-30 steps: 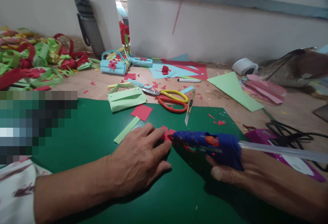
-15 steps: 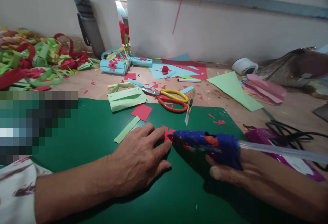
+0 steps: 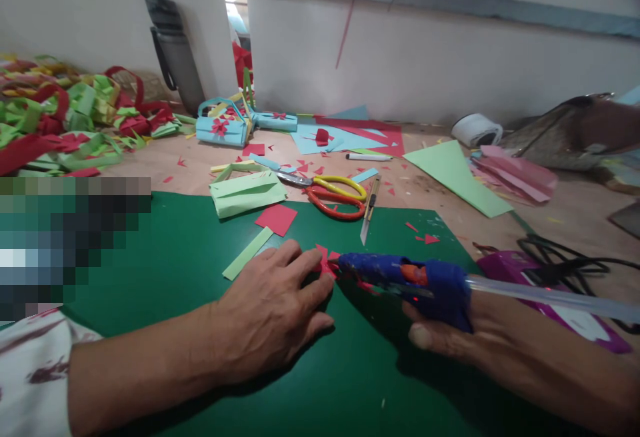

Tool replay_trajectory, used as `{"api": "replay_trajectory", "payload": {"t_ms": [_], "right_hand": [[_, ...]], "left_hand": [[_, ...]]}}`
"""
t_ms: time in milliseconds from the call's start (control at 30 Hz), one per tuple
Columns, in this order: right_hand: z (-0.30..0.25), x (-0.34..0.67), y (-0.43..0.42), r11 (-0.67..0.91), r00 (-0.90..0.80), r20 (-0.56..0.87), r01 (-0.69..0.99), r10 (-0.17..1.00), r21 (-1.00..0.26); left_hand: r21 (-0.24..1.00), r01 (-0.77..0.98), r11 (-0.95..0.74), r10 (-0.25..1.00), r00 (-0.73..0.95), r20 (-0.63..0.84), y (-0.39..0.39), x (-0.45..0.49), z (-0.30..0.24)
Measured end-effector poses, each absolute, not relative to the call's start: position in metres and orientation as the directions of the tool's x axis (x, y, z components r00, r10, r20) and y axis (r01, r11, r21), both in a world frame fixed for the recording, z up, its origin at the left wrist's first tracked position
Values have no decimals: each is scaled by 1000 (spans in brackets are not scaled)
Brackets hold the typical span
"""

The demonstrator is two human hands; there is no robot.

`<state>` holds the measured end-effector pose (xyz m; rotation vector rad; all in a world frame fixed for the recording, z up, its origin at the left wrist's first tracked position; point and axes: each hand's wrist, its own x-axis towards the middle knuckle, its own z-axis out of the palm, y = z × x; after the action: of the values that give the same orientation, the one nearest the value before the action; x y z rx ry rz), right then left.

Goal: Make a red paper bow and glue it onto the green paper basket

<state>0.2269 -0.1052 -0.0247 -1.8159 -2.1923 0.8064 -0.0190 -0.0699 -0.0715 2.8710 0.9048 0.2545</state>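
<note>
In the head view my right hand (image 3: 445,330) is closed around a blue hot glue gun (image 3: 387,274) with a clear glue stick (image 3: 540,296) in its rear. The nozzle points left and meets a small red paper cutout (image 3: 326,265) on the green mat (image 3: 175,250). Bent fingers of my left hand (image 3: 280,297) hold the cutout's left side down and partly hide it. Just beyond that hand lie a light green paper strip (image 3: 249,254) and a red paper square (image 3: 277,219).
Scissors (image 3: 340,194) and a utility knife (image 3: 370,210) lie at the mat's far edge. A folded green paper bag (image 3: 247,192) and blue paper bags (image 3: 223,129) stand beyond. Dark cables (image 3: 560,257) and a purple object (image 3: 520,270) are at right; a dark bottle (image 3: 175,50) leans behind.
Almost nothing has changed. The glue gun's nozzle has risen very slightly over the red paper cutout, and my left hand stays in place.
</note>
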Motion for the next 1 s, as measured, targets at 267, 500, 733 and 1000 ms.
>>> {"api": "replay_trajectory", "payload": {"t_ms": [267,500,733,1000], "right_hand": [[-24,227,-103,51,-230,-353,892,907,-450],[-26,232,-106,41,-232,-355,881,906,-471],[-25,229,-106,1,-214,-378,871,901,-492],[-30,229,-106,95,-289,-275,828,917,-552]], "left_hand": [[161,556,-815,576,807,127,-70,-19,-72],[159,560,-813,579,806,121,-70,-19,-72],[152,556,-817,574,810,119,-71,-19,-72],[147,554,-819,572,809,138,-69,-19,-73]]}}
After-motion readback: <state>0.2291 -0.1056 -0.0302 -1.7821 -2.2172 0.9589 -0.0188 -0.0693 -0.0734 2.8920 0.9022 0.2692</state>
